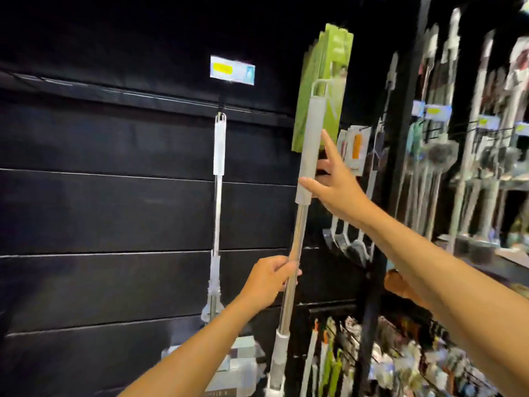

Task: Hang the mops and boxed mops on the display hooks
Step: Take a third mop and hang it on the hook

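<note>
**A:** so where are we at? We've got the mop (297, 224) upright in both hands. Left hand (267, 280) is wrapped tight round the shiny metal pole, low down. Right hand (333, 186) is up at the pale grey rubbery-looking grip sleeve, thumb across the front of it, fingers loose and spread behind, index pointing up. More steadying than clamping.

**B:** yep. Top of the handle has a little white squared-off hanging loop (319, 87), and right now it sits in front of the green boxes (323, 90) hanging above. Flat cardboard, looks like a few stacked on one hook.

**A:** the other mop (219, 196) is already up, hanging by its loop from a hook (221, 108) under the price tag (232, 70). Same build: grey sleeve, chrome pole, white plastic collar lower down.

**B:** wall behind is matte black slat panel (100, 213) with thin horizontal grooves. Loads of bare panel left of the hung mop, and a clear strip between it and ours.

**A:** right side is tighter. Black upright post (406, 116), then carded packs (353, 150) just beside our right hand, and blurry rows of hanging brushes further over. Down low there's packaged stock crowding near the mop's foot; can't make out what.
</note>
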`<state>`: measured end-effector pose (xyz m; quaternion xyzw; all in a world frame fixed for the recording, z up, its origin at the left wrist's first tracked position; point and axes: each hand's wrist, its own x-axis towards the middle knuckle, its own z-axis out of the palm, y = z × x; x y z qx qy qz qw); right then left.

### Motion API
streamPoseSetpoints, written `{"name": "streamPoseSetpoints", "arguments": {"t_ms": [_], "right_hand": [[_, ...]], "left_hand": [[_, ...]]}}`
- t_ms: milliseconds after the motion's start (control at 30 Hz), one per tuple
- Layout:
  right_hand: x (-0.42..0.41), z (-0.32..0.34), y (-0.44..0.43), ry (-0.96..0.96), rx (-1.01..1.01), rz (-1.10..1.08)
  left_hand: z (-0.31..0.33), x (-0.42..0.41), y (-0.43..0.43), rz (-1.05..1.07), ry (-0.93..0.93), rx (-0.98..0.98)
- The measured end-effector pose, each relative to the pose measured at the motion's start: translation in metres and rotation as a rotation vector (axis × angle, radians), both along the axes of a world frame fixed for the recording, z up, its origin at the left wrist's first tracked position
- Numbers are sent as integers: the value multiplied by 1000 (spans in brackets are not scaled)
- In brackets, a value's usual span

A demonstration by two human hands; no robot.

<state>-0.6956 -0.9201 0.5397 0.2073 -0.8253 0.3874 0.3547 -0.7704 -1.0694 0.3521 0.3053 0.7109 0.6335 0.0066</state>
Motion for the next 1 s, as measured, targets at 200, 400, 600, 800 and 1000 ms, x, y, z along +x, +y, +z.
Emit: {"name": "streamPoseSetpoints", "arguments": {"t_ms": [200, 400, 600, 800, 1000], "right_hand": [[-49, 5, -63, -28, -16, 67], [-89, 15, -101, -77, -53, 132], [-117, 31, -127, -136, -66, 156], [-139, 41, -140, -175, -36, 121], [-156, 51, -138, -186, -27, 102]], "left_hand": [[6, -24, -74, 177, 26, -28], [17, -40, -117, 279, 41, -59], [23, -63, -133, 329, 17, -61], [28, -79, -131, 334, -23, -14], [39, -94, -122, 306, -53, 43]]}}
